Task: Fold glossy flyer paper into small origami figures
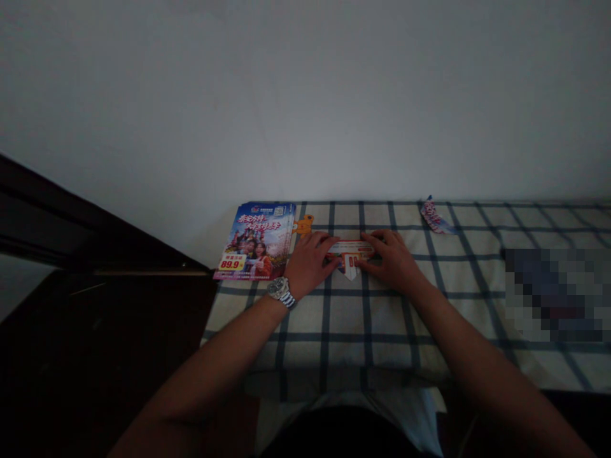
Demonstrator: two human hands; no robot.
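Note:
A partly folded paper flyer (352, 262), with a pointed lower end and a red and white printed band along its top, lies on the checked cloth. My left hand (312, 259) grips its left side between thumb and fingers. On the opposite side, my right hand (390, 257) pinches the paper's right edge. The fingers cover both ends of the sheet. A metal wristwatch (281, 291) is on my left wrist. Just left of that hand sits a stack of printed flyers (255, 245), with an orange cartoon-shaped piece (304, 224) beside it.
A folded printed paper piece (431, 215) stands near the wall at the back right. Farther right lies a dark, pixelated item (556, 292). The checked cloth (305, 346) covers the surface, which meets a pale wall (305, 95). Dark floor shows at lower left.

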